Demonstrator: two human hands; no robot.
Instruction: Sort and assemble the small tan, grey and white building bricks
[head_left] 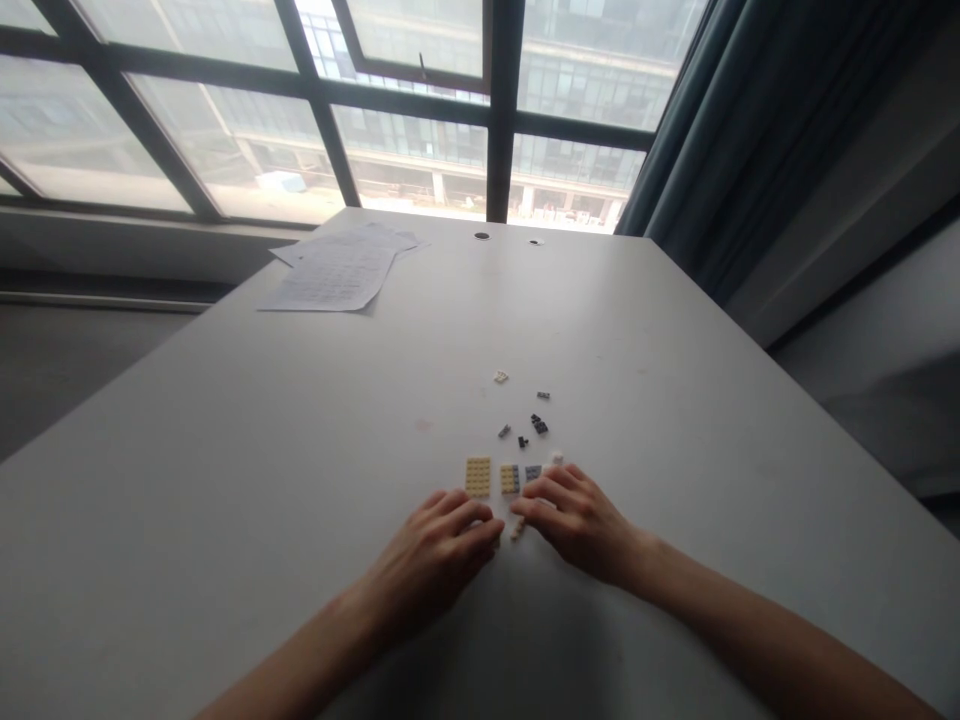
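My left hand point(448, 540) is low over the table, fingers curled and thumb against them. A tiny pale bit shows at the fingertips, too small to make out. My right hand point(577, 515) is palm down, fingers bent and slightly apart, next to a small tan piece point(517, 528). Just beyond the hands lie a tan studded building-brick plate point(478, 477) and a tan-and-grey block of plates point(509, 479). Partly covered by my right fingers is a grey studded plate point(532, 472). A small white piece point(557, 458) sits behind that hand.
Farther out lie black pieces point(539, 425), a smaller black piece point(523, 441), grey pieces point(505, 431) and a white piece point(501, 377). Printed papers point(337, 265) are at the far left of the white table point(675, 400). Windows and a dark curtain point(720, 130) stand behind.
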